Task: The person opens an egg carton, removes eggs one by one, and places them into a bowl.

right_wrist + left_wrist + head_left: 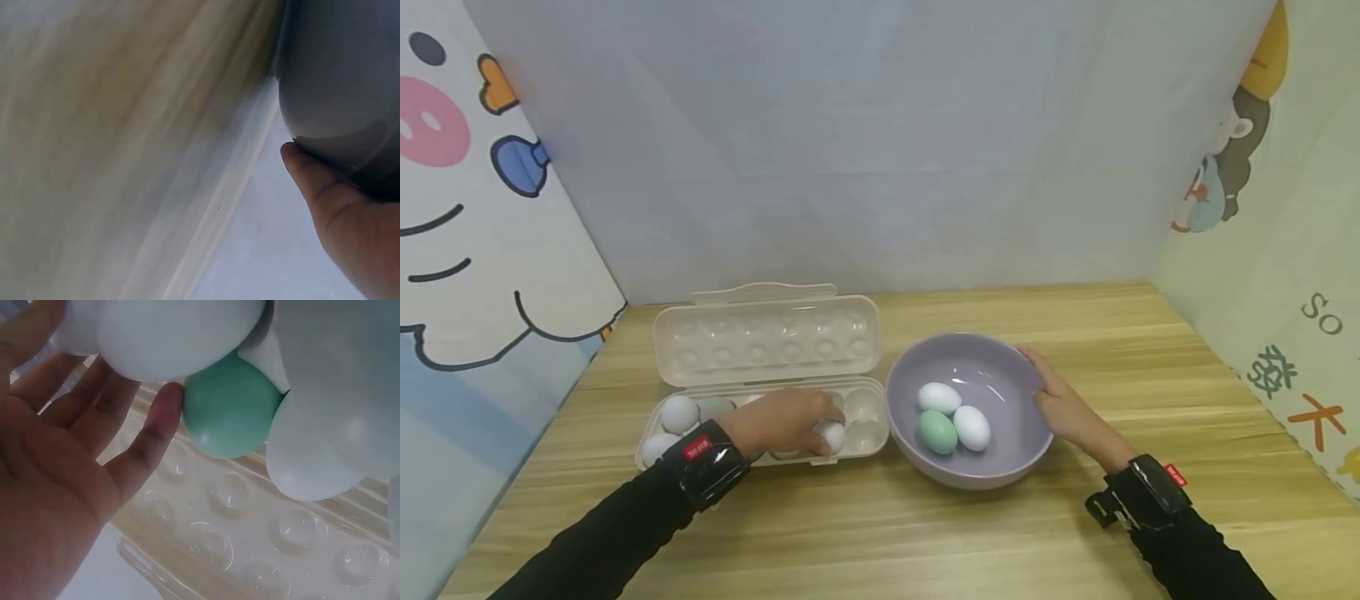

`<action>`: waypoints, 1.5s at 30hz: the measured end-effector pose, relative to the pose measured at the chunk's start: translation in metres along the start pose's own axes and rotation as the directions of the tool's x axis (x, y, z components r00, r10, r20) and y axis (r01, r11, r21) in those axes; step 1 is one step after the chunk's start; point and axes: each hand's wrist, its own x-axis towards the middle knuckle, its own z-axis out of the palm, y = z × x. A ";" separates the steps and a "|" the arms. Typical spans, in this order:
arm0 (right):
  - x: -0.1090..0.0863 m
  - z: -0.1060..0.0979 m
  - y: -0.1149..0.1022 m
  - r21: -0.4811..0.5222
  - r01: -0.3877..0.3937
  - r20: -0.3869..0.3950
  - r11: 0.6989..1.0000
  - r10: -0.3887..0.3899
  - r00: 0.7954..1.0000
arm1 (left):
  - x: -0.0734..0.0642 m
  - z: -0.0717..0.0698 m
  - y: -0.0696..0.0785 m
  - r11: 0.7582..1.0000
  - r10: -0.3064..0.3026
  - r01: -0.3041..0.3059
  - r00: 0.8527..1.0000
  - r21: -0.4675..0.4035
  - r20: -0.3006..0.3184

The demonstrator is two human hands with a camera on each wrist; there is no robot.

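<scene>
In the head view my left hand (786, 419) reaches over the tray of an opened clear plastic egg carton (867, 433). Its thumb and fingers are round a white egg (832, 435) near the tray's right end. The left wrist view has a green egg (231, 409) by one fingertip, among white eggs. My right hand (1063, 408) grips the right rim of a purple bowl (1015, 417). Inside the bowl lie a green egg (937, 432) and two white eggs, one of them the right-hand white egg (972, 428). Part of the carton is hidden under my left hand.
The carton's lid (767, 333) leans back behind its tray. White eggs, such as the back left egg (679, 414), sit at the tray's left end. A wooden table (940, 542) carries everything, with a pale curtain (880, 150) behind and printed panels at both sides.
</scene>
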 end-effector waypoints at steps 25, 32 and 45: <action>-0.002 -0.005 -0.001 0.040 -0.023 0.001 0.999 0.023 1.000 | 0.070 -0.054 0.036 0.990 0.138 -0.128 0.929 0.052 -0.342; -0.001 0.002 0.001 0.103 -0.029 0.001 0.994 0.029 1.000 | 0.115 -0.052 0.051 0.980 0.195 -0.180 0.958 0.087 -0.208; 0.000 0.000 0.006 0.067 -0.016 -0.006 0.998 0.016 1.000 | 0.172 -0.035 0.058 0.924 0.289 -0.264 0.956 0.276 -0.054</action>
